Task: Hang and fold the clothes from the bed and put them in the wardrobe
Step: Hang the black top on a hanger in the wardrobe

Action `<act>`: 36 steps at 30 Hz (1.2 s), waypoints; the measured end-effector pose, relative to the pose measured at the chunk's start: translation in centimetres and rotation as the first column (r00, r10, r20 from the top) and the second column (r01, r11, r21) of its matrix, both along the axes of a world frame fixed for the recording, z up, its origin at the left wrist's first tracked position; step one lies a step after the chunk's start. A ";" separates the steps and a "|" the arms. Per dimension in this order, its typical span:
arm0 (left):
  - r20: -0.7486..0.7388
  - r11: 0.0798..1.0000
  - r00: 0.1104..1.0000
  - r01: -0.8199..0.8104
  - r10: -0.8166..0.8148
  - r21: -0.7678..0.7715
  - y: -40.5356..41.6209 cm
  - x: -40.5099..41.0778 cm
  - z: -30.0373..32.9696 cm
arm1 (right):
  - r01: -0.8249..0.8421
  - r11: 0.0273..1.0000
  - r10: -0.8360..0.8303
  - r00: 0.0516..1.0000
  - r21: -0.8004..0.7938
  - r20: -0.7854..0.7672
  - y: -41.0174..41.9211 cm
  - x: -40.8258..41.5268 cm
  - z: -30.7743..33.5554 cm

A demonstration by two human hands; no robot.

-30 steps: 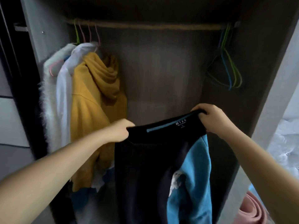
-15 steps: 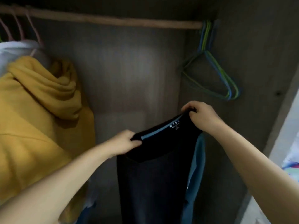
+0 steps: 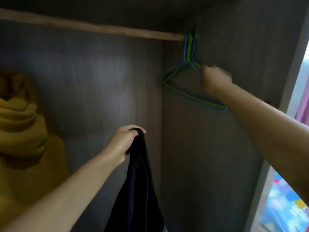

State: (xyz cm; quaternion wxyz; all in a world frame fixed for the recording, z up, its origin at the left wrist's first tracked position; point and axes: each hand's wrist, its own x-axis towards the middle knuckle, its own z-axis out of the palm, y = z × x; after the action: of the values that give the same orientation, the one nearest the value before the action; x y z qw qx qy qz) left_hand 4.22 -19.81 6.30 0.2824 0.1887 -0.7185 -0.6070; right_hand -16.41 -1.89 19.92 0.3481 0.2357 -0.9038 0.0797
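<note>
No writing can be read anywhere here; the dark garment (image 3: 138, 185) shows no label from this side. The wardrobe (image 3: 93, 84) is the one container, and its wooden rail (image 3: 93, 29) serves as the landmark. At the rail's right end, hard against the side wall, hangs a bunch of wire hangers (image 3: 187, 87), blue and green, hooked over the rail. Below the rail toward its left end hangs a yellow hoodie (image 3: 21, 124), its hood bunched up. The left hand (image 3: 122, 146) is well below the middle of the rail, fingers curled tight round the top of the garment, which hangs down from it in a narrow dark fold to the bottom edge of the view, inside the wardrobe opening. The right hand (image 3: 215, 81) is up just under the rail's right end, touching the sloping shoulder of the hangers; it is blurred, and whether its fingers are clamped on a hanger cannot be told. Right of the wardrobe's edge a bright patterned cloth (image 3: 284, 206) shows.
</note>
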 end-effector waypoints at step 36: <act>0.451 0.968 0.871 0.246 -0.197 -0.051 -2.2 3.3 -9.3 | 0.111 -0.386 0.764 0.595 -0.916 -0.250 -2.7 22.2 -23.1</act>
State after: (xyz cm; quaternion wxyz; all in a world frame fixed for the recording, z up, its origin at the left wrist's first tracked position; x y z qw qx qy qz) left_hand 7.49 -21.97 -2.99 0.0501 0.2226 -0.8118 -0.5375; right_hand 5.77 -4.60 -3.14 0.0546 0.1368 -0.3861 0.9106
